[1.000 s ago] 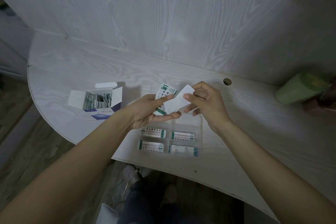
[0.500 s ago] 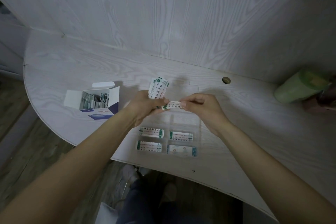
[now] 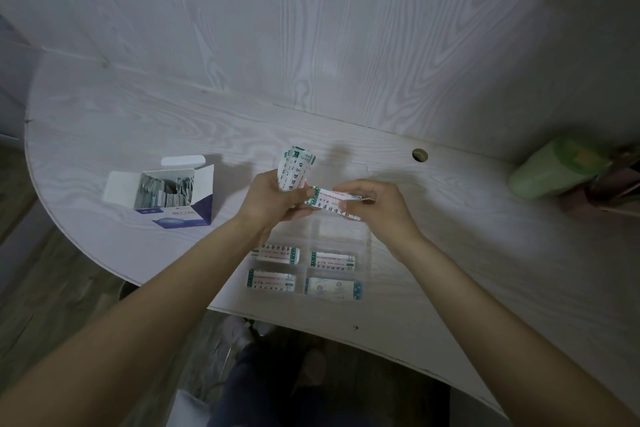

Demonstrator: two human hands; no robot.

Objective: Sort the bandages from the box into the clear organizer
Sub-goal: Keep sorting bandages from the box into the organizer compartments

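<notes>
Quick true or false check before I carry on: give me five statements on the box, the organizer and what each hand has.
1. The bandage box lies open on the table. True.
2. The left hand is empty. False: it grips a bundle of bandages that stick up from it.
3. The right hand pinches one bandage level, above the clear organizer. True.
4. The organizer holds no bandages. False: four compartments nearest the person each show bandages.
5. The box sits to the right of the organizer. False: it sits to its left, apart from it.
</notes>
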